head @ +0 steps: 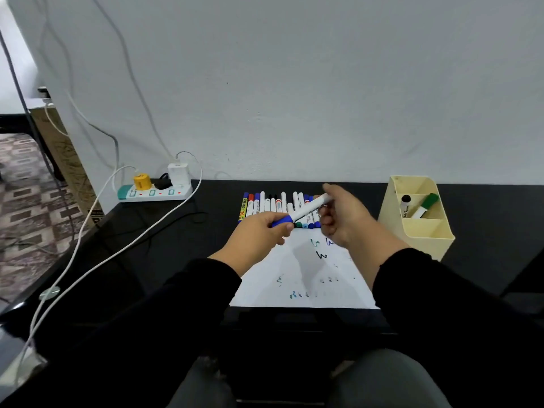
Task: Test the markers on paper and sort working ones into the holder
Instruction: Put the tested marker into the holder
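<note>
A person seated at a black worktop (182, 240) holds one white-barrelled marker (306, 209) with a blue cap (282, 222) between both hands, raised above the far edge of a white sheet of paper (303, 275). The left hand (259, 231) has its fingers and thumb curled round the blue cap end; the right hand (343, 217) grips the opposite end of the barrel, fingers curled beneath it. The marker lies at a slant, cap end lower and toward the left, barrel end higher and toward the right. The cap appears seated on the barrel, though the join is partly covered by the left hand's fingers. The paper carries several short scribbles in black, blue and green, near its far edge and again closer to the person. Just beyond the paper, a row of markers (265, 206) lies side by side against the base of the grey wall (294, 83), partly hidden behind the hands. To the right of the paper stands a cream holder (418, 231) with compartments; its far compartment contains a black-capped marker (405, 206) and a green-capped marker (425, 206), both leaning. At the worktop's far left corner sits a power strip (154, 193) with plugs and a white charger, from which a white cable (88, 269) trails toward the near left edge. Both forearms are in black sleeves.
</note>
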